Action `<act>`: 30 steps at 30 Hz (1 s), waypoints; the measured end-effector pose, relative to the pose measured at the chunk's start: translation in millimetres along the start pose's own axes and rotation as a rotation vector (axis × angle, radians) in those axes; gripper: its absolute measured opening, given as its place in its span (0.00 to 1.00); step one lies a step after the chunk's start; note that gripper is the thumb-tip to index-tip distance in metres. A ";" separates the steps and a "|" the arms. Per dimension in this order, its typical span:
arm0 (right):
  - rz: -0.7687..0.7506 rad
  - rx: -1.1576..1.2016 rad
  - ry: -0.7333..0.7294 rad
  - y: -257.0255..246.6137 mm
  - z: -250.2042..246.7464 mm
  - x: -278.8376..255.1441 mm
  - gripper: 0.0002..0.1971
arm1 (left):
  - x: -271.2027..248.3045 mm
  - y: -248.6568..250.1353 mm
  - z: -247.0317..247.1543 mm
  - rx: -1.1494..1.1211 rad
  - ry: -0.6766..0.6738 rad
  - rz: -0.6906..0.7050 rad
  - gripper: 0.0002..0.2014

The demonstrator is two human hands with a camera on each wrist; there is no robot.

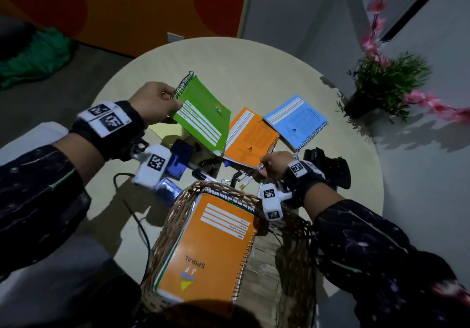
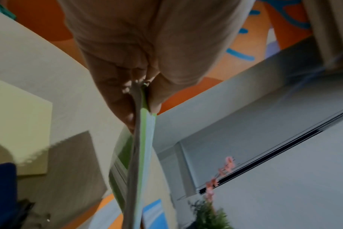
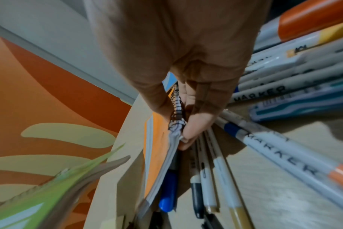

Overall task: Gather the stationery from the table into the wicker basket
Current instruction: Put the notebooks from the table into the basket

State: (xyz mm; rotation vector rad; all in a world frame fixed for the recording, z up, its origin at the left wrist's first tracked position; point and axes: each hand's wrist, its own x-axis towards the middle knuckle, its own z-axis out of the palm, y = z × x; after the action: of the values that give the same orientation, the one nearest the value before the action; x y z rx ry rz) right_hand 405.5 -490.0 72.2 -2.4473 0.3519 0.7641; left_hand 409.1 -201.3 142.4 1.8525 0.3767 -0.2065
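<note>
The left hand (image 1: 155, 104) pinches the green notebook (image 1: 203, 114) at its corner by the wire rings and holds it up off the desk (image 1: 254, 68), on the far left. It looks light, and the thin cover bends, so a grip near the stiff wire rings is best. The right hand (image 1: 276, 163) pinches the near corner of the small orange notebook (image 1: 250, 137) at its rings; that corner is lifted a little. The blue notebook (image 1: 296, 120) lies flat just to its right. Markers (image 3: 280, 86) lie beside the right hand; they are round and may roll. The wicker basket (image 1: 178, 215), nearest of all, already has a big orange notebook (image 1: 211, 246) in it.
</note>
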 end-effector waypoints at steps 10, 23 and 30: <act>0.142 1.020 -0.070 -3.6 -32.0 -20.1 0.08 | -148.6 -44.7 -29.4 -0.454 -0.161 -0.020 0.22; -0.049 1.230 -0.394 53.3 -1.2 -145.5 0.14 | -216.7 -159.9 55.3 0.646 -0.348 0.103 0.27; 0.098 0.971 -0.499 89.6 79.3 -177.8 0.20 | -217.8 -121.1 31.3 0.817 -0.339 0.236 0.20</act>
State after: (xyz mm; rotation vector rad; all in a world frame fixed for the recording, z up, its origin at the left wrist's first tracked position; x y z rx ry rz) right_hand 192.0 -503.1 84.3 -1.2996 0.4969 0.9246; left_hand 164.1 -231.3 95.9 2.5773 -0.2067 -0.5636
